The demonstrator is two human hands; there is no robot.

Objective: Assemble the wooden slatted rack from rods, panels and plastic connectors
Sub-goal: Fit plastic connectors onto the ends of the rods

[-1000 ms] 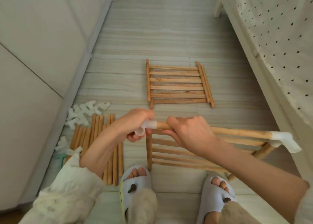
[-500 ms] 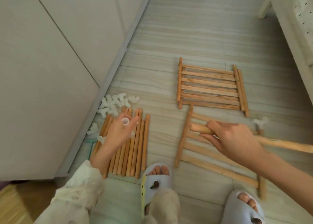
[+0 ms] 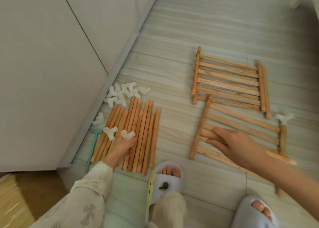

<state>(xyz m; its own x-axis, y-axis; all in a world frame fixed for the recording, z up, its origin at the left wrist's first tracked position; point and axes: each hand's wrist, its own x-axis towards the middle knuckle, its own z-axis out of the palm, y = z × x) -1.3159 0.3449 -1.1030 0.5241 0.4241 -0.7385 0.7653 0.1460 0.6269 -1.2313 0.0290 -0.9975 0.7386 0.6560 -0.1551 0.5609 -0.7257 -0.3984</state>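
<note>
**Head view: both hands down at floor parts**

Head view, looking down at a striped light tile floor (image 3: 181, 29). A white connector (image 3: 127, 135) is pinched at the fingertips of the left hand (image 3: 121, 147), above the bundle of loose rods (image 3: 133, 136) lying side by side on the floor. A second connector (image 3: 110, 132) sits on the rods just beside that hand. A rod (image 3: 206, 133) is gripped by the right hand (image 3: 231, 144), fingers curled round it, over a slatted panel (image 3: 241, 126) lying flat. A further connector (image 3: 284, 117) is fitted at that panel's far right corner. A stack of slatted panels (image 3: 227, 82) lies just beyond, edges touching or overlapping; which cannot be told. A pile of connectors (image 3: 125, 94) is crowded against the skirting of a white cabinet wall (image 3: 43, 72) on the left, a teal tool (image 3: 94, 145) beside the rods. Two slippered feet (image 3: 165, 179) are planted near the lower edge. Open floor is seen beyond the panels. Right edge blurred.
</note>
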